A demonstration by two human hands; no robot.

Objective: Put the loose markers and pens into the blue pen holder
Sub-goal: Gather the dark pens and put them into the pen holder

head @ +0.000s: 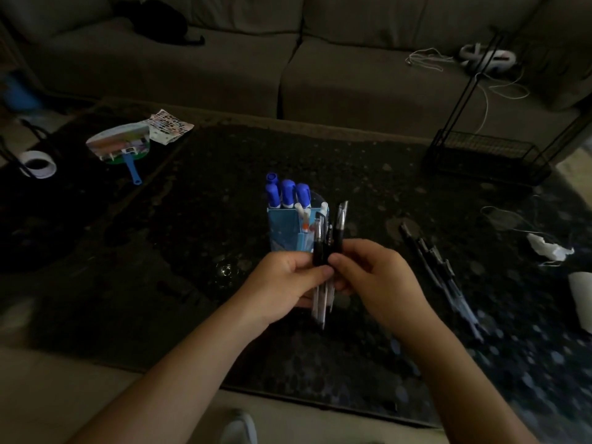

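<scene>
The blue pen holder [283, 230] stands mid-table with several blue-capped markers [287, 193] upright in it. Just in front of it, my left hand [282, 283] grips a bundle of black and white pens [323, 251], caps up and tips pointing down toward me. My right hand [374, 277] pinches one black pen [339, 225] of that bundle near its middle; its clip end rises above the others. Several more dark loose pens [442, 270] lie in a row on the table to the right.
On the dark speckled table [192, 251]: a hand fan with a blue handle [123, 149], a printed sheet [169, 126], a tape roll [38, 163] at far left, a black wire rack [487, 155] at back right, crumpled white paper [549, 248] and cables at right. A sofa stands behind.
</scene>
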